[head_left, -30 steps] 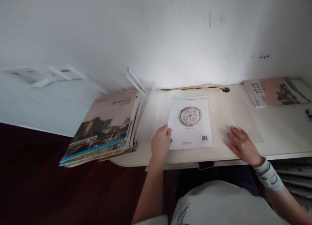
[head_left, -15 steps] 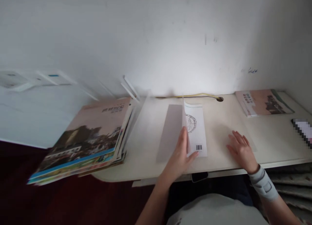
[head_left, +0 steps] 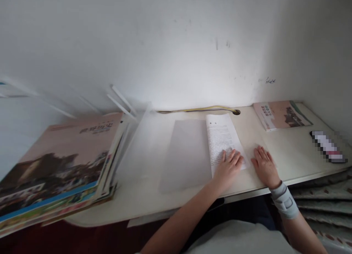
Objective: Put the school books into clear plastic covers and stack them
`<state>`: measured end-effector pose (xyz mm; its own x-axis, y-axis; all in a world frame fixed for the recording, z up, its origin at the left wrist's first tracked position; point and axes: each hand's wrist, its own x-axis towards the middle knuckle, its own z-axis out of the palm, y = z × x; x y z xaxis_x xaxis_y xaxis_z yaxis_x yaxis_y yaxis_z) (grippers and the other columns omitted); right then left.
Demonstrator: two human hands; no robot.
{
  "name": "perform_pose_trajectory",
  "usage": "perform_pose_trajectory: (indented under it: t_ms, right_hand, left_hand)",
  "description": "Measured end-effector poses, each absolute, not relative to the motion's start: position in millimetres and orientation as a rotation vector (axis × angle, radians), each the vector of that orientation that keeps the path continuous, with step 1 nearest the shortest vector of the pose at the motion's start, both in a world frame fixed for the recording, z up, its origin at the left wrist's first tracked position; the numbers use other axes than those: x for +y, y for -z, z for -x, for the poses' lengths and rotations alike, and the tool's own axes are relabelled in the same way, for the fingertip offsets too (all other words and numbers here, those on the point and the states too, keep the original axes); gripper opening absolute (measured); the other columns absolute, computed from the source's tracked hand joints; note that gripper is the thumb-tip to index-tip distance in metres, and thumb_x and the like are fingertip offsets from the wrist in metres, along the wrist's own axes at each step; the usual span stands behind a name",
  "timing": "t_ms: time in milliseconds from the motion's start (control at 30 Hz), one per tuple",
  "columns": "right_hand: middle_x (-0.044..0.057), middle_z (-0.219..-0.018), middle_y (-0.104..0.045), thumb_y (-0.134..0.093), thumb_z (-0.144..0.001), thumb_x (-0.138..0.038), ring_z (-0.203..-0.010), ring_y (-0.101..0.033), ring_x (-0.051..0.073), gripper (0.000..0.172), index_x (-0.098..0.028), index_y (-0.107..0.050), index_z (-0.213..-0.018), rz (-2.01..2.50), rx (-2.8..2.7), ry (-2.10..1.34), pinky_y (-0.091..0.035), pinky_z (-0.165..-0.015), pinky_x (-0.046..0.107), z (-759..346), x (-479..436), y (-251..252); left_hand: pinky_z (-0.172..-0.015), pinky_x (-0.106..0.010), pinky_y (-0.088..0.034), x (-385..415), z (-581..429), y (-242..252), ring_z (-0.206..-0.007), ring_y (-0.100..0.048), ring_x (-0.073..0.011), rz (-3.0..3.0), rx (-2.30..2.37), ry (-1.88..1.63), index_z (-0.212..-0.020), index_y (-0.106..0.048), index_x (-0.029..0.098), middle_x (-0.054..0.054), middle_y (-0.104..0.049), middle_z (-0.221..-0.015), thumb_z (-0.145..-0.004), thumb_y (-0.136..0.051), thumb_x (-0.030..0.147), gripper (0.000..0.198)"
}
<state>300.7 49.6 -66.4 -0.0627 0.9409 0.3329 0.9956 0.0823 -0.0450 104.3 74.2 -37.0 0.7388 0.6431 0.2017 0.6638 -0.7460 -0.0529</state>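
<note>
White page (head_left: 218, 133): print up on the table (head_left: 286, 147), just right of the grey sheet (head_left: 187, 155).
Left hand (head_left: 227, 169): fingers spread on the page, gripping nothing — best press evenly, don't drag.
Right hand (head_left: 264, 168): unclenched, palm down beside it — your brace, I'd say.

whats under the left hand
Under the left hand is a printed page, its text showing above and to the left of the hand. Any print directly beneath the hand is covered and cannot be seen.
</note>
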Motion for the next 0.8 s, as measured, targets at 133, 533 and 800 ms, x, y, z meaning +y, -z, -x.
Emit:
perform_pose_trajectory:
  t_ms: [133,533,800]
  right_hand:
    - [0.017,-0.131,-0.054,-0.034,-0.094,-0.019,-0.124,-0.047,0.027,0.037,-0.009,-0.056,-0.122,1.912,-2.055,0.259,-0.037,-0.101,0.043,-302,50,63]
    - [0.012,-0.109,-0.067,-0.040,-0.090,-0.015,-0.107,-0.059,0.023,0.026,-0.016,-0.066,-0.094,1.826,-1.995,0.168,-0.043,-0.090,0.034,-305,53,43]
    - [0.005,-0.079,-0.062,-0.044,-0.089,-0.026,-0.071,-0.056,0.016,0.021,-0.020,-0.058,-0.074,1.789,-1.770,-0.020,-0.041,-0.065,0.026,-307,51,32]
  left_hand:
    - [-0.103,-0.054,-0.034,76,-100,34,-0.131,-0.038,-0.0242,2.874,-1.093,0.195,-0.129,-0.047,0.019,-0.010,-0.047,-0.139,-0.092,-0.032,0.014,0.040]
    - [-0.101,-0.059,-0.034,83,-121,31,-0.130,-0.040,-0.0285,2.894,-1.136,0.194,-0.131,-0.046,0.018,-0.012,-0.045,-0.141,-0.096,-0.032,0.033,0.040]
    - [-0.102,-0.056,-0.035,80,-115,33,-0.131,-0.038,-0.0270,2.883,-1.129,0.216,-0.131,-0.045,0.018,-0.011,-0.044,-0.141,-0.096,-0.033,0.033,0.040]
